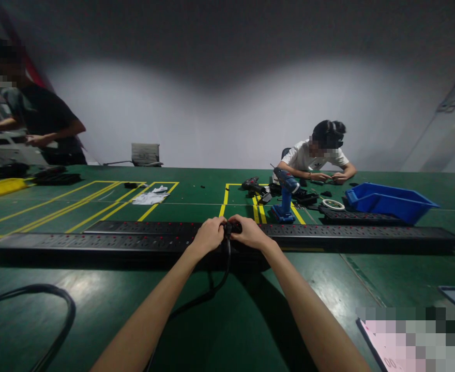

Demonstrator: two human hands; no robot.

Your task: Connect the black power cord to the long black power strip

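Two long black power strips lie across the green table, the nearer power strip (pixel 95 246) to the left and the farther power strip (pixel 367 235) reaching far right; red dots line their sockets. At the middle, my left hand (pixel 209 236) and my right hand (pixel 248 232) meet, fingers closed around a black cable plug (pixel 228 229) over the strips. From it a black cable (pixel 228 266) hangs down and curves left under my left forearm. My fingers partly cover the plug, so I cannot tell whether it sits in a socket.
Behind the strips stands a blue cordless drill (pixel 287 194), with a blue bin (pixel 390 201) to its right. One person (pixel 313 155) leans on the far side; another person (pixel 49 119) stands at left. A thick black cable (pixel 66 305) loops at front left. Papers (pixel 151 197) lie beyond.
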